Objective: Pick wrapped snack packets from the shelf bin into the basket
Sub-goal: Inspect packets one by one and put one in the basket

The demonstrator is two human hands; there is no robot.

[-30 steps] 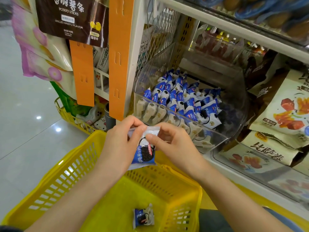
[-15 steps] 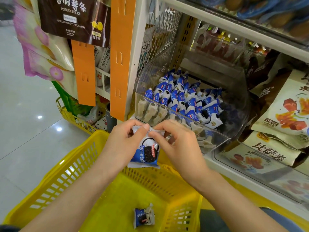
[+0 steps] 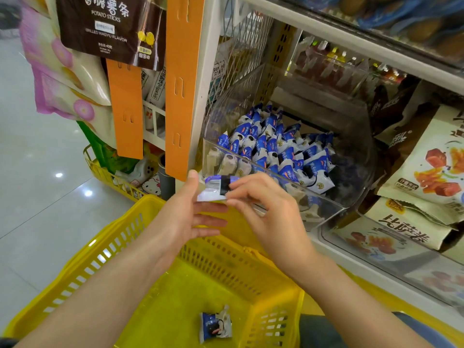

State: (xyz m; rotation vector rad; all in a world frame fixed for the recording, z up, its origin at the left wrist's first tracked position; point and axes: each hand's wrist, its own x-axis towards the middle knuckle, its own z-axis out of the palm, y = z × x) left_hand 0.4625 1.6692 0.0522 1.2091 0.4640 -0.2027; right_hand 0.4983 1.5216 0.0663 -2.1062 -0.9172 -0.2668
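A clear shelf bin (image 3: 334, 204) holds several blue-and-white wrapped snack packets (image 3: 273, 149). Below it sits a yellow plastic basket (image 3: 100, 257) with one packet (image 3: 214, 324) lying on its floor. Above the basket's far rim, my right hand (image 3: 266, 209) pinches another packet (image 3: 213, 188), turned so its barcode back shows. My left hand (image 3: 190, 217) is beside it with fingers straight, thumb up against the packet's left edge and palm facing the right hand.
An orange upright post (image 3: 180, 86) stands left of the bin. Bags of dried snacks (image 3: 431, 172) fill the shelf at right. Potato-stick bags (image 3: 110, 28) hang at upper left. A second yellow basket (image 3: 110, 177) sits on the floor behind.
The packet has been flipped from its printed front to its barcode back. My left hand's fingers have let go and straightened; my right hand keeps the pinch.
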